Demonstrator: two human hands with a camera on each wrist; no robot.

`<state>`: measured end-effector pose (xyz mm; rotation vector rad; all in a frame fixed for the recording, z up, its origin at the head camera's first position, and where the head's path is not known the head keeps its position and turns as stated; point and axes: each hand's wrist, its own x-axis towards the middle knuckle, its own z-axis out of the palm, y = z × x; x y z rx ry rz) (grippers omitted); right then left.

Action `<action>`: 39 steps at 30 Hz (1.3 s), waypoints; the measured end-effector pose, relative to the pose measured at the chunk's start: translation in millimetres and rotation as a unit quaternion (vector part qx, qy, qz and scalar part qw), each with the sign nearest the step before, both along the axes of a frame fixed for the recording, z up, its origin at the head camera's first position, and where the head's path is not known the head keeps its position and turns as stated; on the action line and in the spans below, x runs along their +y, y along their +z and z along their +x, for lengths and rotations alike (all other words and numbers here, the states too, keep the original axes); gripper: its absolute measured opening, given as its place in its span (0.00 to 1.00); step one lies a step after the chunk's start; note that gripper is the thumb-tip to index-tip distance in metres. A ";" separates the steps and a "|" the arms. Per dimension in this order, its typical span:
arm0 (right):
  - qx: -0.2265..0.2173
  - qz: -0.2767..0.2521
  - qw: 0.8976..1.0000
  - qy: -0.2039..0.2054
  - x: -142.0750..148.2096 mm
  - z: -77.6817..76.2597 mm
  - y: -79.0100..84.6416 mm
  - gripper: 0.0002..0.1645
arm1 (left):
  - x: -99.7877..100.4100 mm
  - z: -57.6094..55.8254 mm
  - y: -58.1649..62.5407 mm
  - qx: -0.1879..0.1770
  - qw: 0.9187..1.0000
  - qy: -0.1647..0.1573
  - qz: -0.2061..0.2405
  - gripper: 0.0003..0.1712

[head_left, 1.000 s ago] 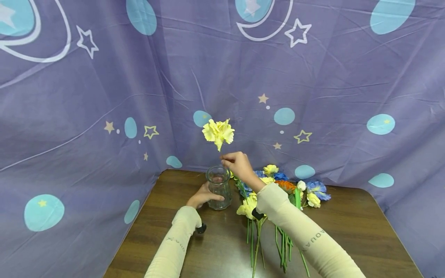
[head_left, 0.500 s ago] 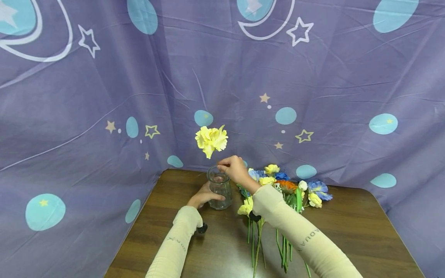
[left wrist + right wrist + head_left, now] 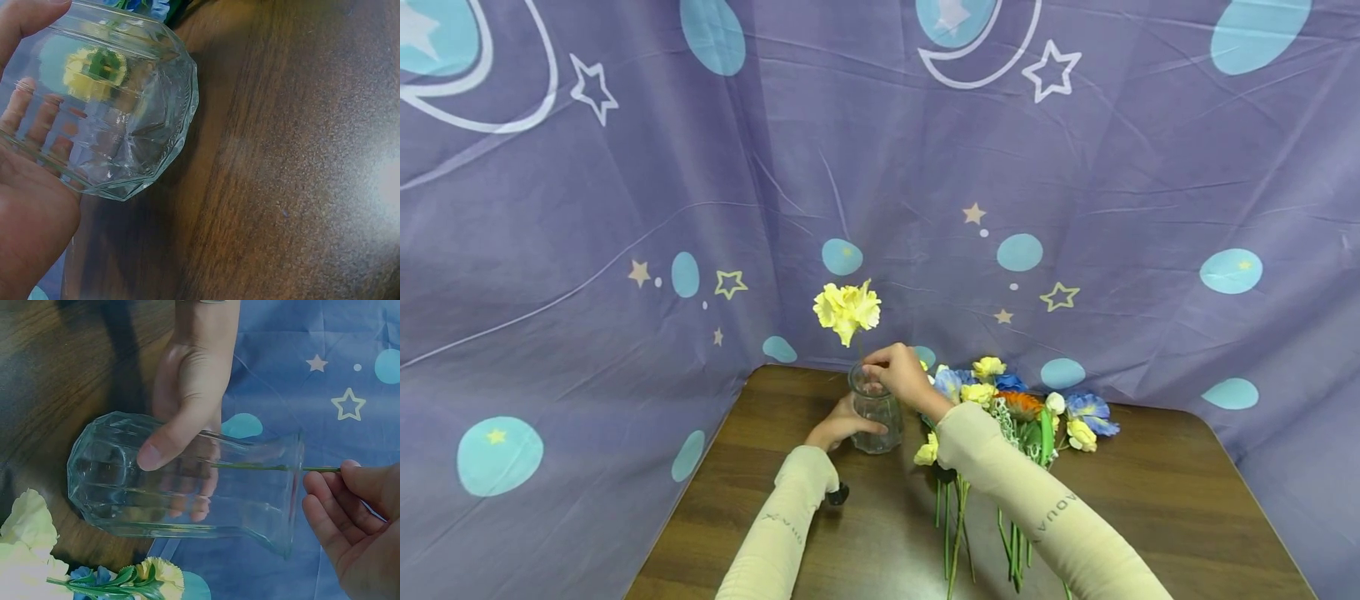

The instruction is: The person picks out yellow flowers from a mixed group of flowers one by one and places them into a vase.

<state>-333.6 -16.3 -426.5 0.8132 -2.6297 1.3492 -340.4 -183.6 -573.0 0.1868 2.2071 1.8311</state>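
A clear glass vase stands upright on the table, its facets plain in the left wrist view. My left hand grips its body from the left, thumb across the near side and fingers behind the glass. Just above the rim, my right hand pinches the thin green stem of a yellow flower. The bloom stands above the hand. In the right wrist view the lower stem runs inside the vase mouth, its end partway down the glass.
To the right of the vase lies a pile of artificial flowers: a yellow bloom, an orange one and a blue one among them. Their green stems point to the near edge of the wooden table. A patterned purple cloth hangs behind.
My right hand has moved down and slightly left to the vase rim, and the yellow flower has dropped with it, its stem entering the mouth. My left hand has stayed on the vase.
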 end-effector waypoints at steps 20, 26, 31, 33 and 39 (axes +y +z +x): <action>-0.001 0.036 0.999 0.015 -8.0 0.6 -16.0 0.05 | -0.5 0.6 -3.1 0.013 0.999 0.015 -0.033 0.52; -0.009 0.048 0.999 0.015 -10.5 -0.3 -19.5 0.06 | -2.9 -0.3 -2.1 0.007 1.000 0.000 -0.023 0.50; 0.002 0.060 0.998 0.007 -12.2 -1.8 -21.9 0.06 | -3.5 0.4 -0.6 0.007 1.000 0.000 -0.025 0.50; 0.006 0.063 0.998 0.005 -12.6 -2.5 -22.7 0.05 | -3.1 0.3 -1.0 0.012 1.000 0.002 -0.027 0.50; 0.015 0.073 0.997 -0.001 -12.4 -4.1 -24.2 0.05 | -1.6 0.6 -2.0 0.008 0.999 0.010 -0.034 0.52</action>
